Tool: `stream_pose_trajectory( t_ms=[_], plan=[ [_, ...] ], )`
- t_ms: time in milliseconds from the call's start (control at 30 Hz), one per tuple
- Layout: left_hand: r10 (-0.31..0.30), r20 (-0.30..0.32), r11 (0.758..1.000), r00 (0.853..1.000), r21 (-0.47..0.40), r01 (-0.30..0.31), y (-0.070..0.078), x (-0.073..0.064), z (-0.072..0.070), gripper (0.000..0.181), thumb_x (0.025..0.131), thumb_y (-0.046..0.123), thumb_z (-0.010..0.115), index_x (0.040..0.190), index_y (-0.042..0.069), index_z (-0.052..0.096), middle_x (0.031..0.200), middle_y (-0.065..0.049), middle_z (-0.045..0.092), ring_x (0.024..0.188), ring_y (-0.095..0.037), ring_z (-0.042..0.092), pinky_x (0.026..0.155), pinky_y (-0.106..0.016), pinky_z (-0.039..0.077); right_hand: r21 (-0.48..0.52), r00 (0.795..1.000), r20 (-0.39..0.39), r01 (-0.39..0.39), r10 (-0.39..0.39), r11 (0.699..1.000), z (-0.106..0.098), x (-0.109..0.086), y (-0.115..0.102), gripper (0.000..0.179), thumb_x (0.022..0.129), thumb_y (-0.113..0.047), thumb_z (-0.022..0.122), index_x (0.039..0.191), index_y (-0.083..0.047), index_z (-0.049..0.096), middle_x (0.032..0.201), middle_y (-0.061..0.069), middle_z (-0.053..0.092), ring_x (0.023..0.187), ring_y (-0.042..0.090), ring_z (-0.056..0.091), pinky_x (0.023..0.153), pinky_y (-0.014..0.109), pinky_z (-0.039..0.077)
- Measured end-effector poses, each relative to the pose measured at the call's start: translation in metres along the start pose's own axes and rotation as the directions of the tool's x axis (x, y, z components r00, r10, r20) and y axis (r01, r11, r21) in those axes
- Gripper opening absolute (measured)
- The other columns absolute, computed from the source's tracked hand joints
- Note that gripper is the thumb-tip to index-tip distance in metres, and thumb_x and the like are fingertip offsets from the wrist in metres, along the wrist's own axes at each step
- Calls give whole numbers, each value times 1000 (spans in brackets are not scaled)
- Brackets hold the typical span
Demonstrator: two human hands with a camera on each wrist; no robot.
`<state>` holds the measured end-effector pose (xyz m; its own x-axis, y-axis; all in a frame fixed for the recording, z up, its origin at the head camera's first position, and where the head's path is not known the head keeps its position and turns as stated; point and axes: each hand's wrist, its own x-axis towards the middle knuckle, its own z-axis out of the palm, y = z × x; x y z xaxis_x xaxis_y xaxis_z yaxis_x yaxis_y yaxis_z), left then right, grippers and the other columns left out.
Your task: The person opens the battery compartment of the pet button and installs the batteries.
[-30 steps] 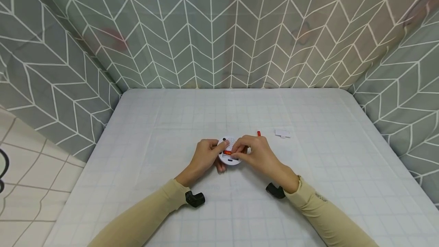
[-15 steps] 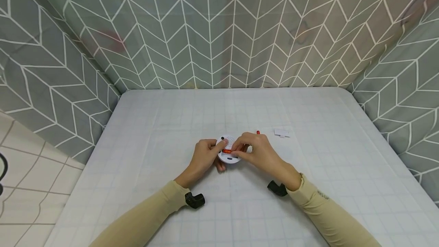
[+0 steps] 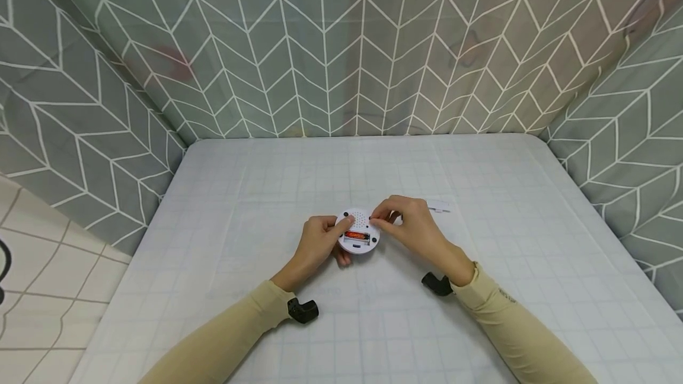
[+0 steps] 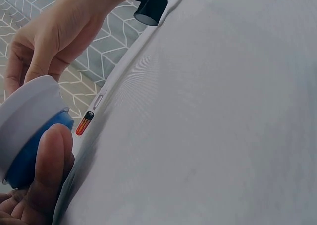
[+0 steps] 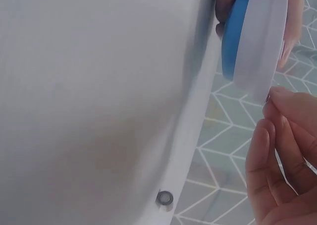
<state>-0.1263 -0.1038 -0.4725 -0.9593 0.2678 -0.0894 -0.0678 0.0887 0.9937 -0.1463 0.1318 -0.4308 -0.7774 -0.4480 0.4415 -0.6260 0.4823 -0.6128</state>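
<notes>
A round white device [image 3: 364,247] with a grid of small holes and an uncovered battery slot is turned back side up; its other side is blue in both wrist views. One orange-and-black battery [image 3: 356,235] lies in the slot. My left hand [image 3: 319,240] grips the device, thumb over the perforated back and fingers on the blue side [image 4: 30,158]. My right hand [image 3: 408,218] has thumb and index finger together at the device's upper right rim. In the right wrist view, those fingertips [image 5: 278,92] pinch at the rim's edge.
Another battery [image 4: 85,123] lies on the white table [image 3: 267,182], hidden behind the right hand in the head view. Beyond the right hand is a small white cover [image 3: 440,205]. Patterned curtains [image 3: 341,46] stand around the table's back and sides.
My right hand has moved from the battery slot up and right to the device's rim, uncovering the seated battery. The left hand keeps its grip on the device.
</notes>
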Motion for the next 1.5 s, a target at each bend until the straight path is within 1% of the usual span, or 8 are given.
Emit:
stream_pose_trajectory(
  t_ms=[333, 567, 767, 900, 1033, 1167, 1300, 1500],
  plan=[
    [-18, -20, 999, 1000, 30, 18, 1, -3, 0, 45, 104, 43, 67, 91, 0, 73, 59, -15, 71, 44, -24, 68, 46, -37, 59, 0, 999, -39, -20, 20, 1000, -5, 1, 10, 9, 87, -6, 87, 91, -11, 81, 82, -3, 74, 74, 9, 68, 65, 32, 63],
    [-28, -19, 1000, 999, 13, 28, 0, -6, -2, 44, 103, 42, 67, 91, 1, 73, 59, -17, 71, 44, -23, 67, 45, -37, 59, -31, 993, -52, -106, 104, 994, -6, 2, 14, 7, 90, -8, 85, 94, -8, 80, 87, 0, 77, 78, 13, 70, 71, 36, 64],
    [-48, -17, 999, 999, 9, 48, 1, -3, -2, 43, 103, 42, 68, 90, 1, 73, 59, -17, 71, 43, -23, 67, 45, -37, 59, -76, 986, -92, -144, 137, 987, -9, 3, 21, 15, 87, -3, 86, 101, -7, 81, 90, 6, 77, 80, 24, 73, 77, 46, 62],
    [-33, -22, 999, 999, 21, 34, 2, -1, -1, 44, 103, 42, 68, 91, 0, 73, 60, -17, 71, 43, -24, 67, 45, -37, 59, -116, 983, -99, -168, 157, 979, -11, 3, 27, 24, 84, -5, 89, 107, -6, 82, 98, 10, 78, 90, 30, 71, 82, 48, 60],
    [-24, -24, 999, 999, 29, 24, 3, -1, -1, 45, 103, 43, 68, 91, 0, 73, 61, -17, 71, 44, -25, 67, 46, -37, 59, -156, 977, -75, -211, 201, 965, -13, 3, 30, 32, 83, -8, 90, 113, -5, 81, 114, 12, 77, 101, 35, 67, 87, 49, 55],
    [-20, -21, 999, 1000, 30, 21, 4, 0, -1, 45, 104, 43, 67, 92, 0, 73, 62, -18, 71, 44, -24, 68, 46, -37, 60, -181, 966, -21, -257, 257, 949, -15, 3, 30, 36, 82, -9, 90, 117, -3, 79, 122, 15, 75, 103, 36, 68, 90, 51, 53],
    [-12, -19, 999, 1000, 36, 13, 3, 0, 0, 45, 104, 43, 67, 91, 0, 73, 62, -18, 71, 44, -25, 68, 46, -37, 60, -188, 960, 19, -271, 280, 944, -16, 2, 31, 36, 82, -5, 89, 116, -1, 78, 120, 17, 75, 102, 35, 68, 91, 49, 54],
    [-6, -13, 999, 1000, 37, 7, 2, 0, 1, 45, 104, 42, 68, 90, -1, 72, 61, -18, 71, 44, -25, 68, 46, -38, 60, -196, 963, 27, -258, 269, 946, -16, -1, 34, 28, 82, 3, 84, 109, 1, 79, 110, 17, 76, 97, 33, 68, 88, 48, 56]
  ],
)
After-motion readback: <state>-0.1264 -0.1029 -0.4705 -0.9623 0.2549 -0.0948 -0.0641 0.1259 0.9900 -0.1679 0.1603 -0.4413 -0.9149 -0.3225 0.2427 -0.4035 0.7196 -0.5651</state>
